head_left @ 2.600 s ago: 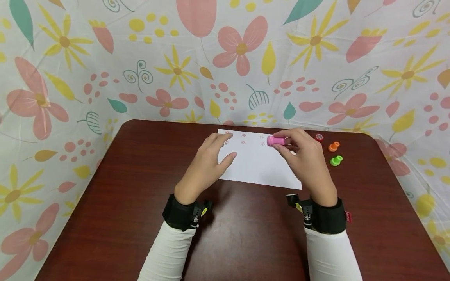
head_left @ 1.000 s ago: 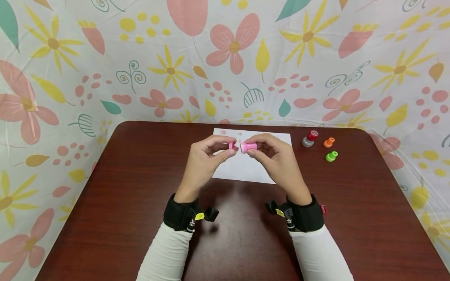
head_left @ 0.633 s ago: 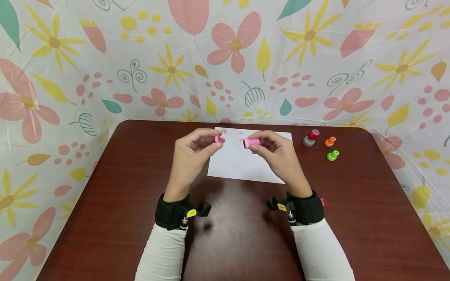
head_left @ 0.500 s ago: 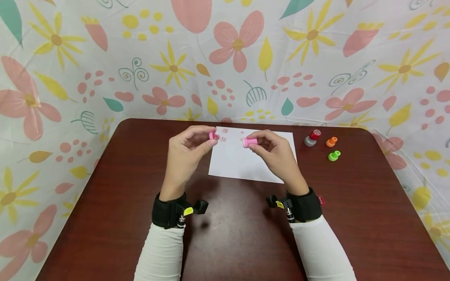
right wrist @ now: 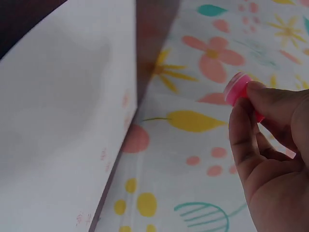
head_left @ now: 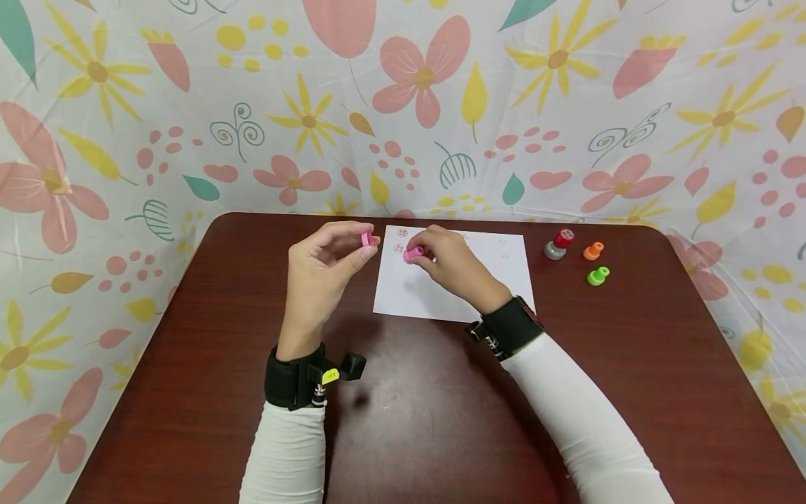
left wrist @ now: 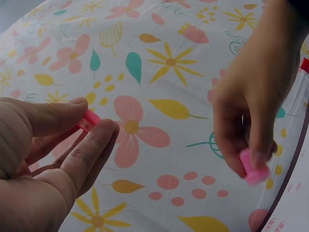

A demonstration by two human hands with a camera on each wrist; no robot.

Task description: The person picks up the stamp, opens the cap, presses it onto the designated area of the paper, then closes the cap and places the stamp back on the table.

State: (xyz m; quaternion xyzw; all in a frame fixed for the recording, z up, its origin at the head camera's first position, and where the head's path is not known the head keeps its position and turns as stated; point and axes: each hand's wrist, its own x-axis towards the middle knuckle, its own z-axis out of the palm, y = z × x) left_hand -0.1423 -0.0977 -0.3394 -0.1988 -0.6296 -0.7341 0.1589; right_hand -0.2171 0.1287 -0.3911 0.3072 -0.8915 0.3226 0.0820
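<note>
My left hand (head_left: 317, 276) holds a small pink stamp cap (head_left: 366, 239) between thumb and fingertips, left of the paper. In the left wrist view the cap (left wrist: 90, 119) shows partly between the fingers. My right hand (head_left: 460, 266) pinches a pink stamp (head_left: 413, 254) over the upper left of a white sheet of paper (head_left: 453, 297). The stamp (right wrist: 235, 90) has its wide end pointing away from the fingers in the right wrist view. Small red prints (head_left: 401, 234) mark the sheet's upper part; my right hand hides some of them.
Right of the sheet stand a red-and-grey stamp (head_left: 559, 245), an orange stamp (head_left: 593, 251) and a green stamp (head_left: 598, 276). All lie on a dark brown table (head_left: 403, 434). A flowered cloth (head_left: 252, 91) hangs behind the table's far edge.
The two hands brought cap and stamp together, then parted with one piece each. My right hand has swung left over the sheet, turning the stamp downward; my left hand moved left with the cap.
</note>
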